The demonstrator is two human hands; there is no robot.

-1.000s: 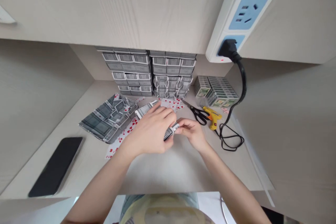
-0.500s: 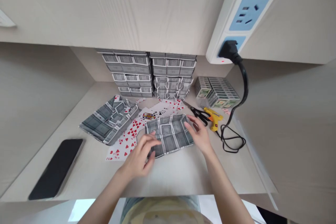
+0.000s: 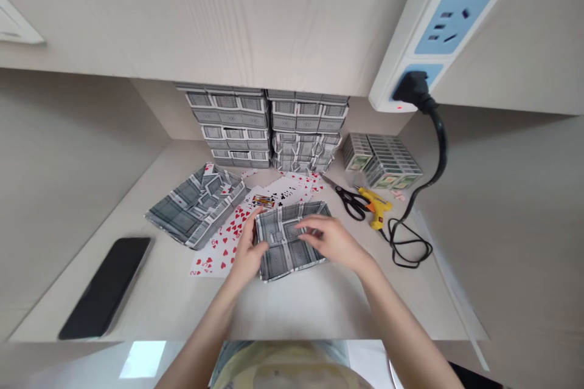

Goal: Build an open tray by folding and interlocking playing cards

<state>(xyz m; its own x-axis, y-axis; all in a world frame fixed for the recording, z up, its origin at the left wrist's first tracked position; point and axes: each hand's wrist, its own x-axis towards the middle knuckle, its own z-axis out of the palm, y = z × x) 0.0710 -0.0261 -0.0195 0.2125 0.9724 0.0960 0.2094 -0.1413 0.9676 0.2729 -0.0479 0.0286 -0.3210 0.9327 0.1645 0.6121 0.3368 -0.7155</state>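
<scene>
An open tray (image 3: pixel 294 258) folded from grey-backed playing cards lies on the desk in front of me. My left hand (image 3: pixel 249 252) grips its left wall, thumb on the inner side and fingers outside. Above the tray's inside is my right hand (image 3: pixel 331 242), fingers half curled and the thumb slightly apart, with nothing visible between them. Whether its fingertips touch the tray floor I cannot tell. To the left rests a second, larger card tray (image 3: pixel 176 209) with loose folded pieces inside. Face-up playing cards (image 3: pixel 223 249) are spread between and behind the two trays.
Stacked card boxes (image 3: pixel 232 118) stand at the back, beside packs in clear cases (image 3: pixel 387 161). Black scissors (image 3: pixel 353 202) and a yellow glue gun (image 3: pixel 378 206) with a looped black cord (image 3: pixel 413 246) lie right. A phone (image 3: pixel 107 289) lies left. A power strip (image 3: pixel 438 42) hangs above.
My left hand has moved from over the tray to its left wall and gripped it. My right hand has left the right wall and come over the tray's inside. The view has shifted slightly.
</scene>
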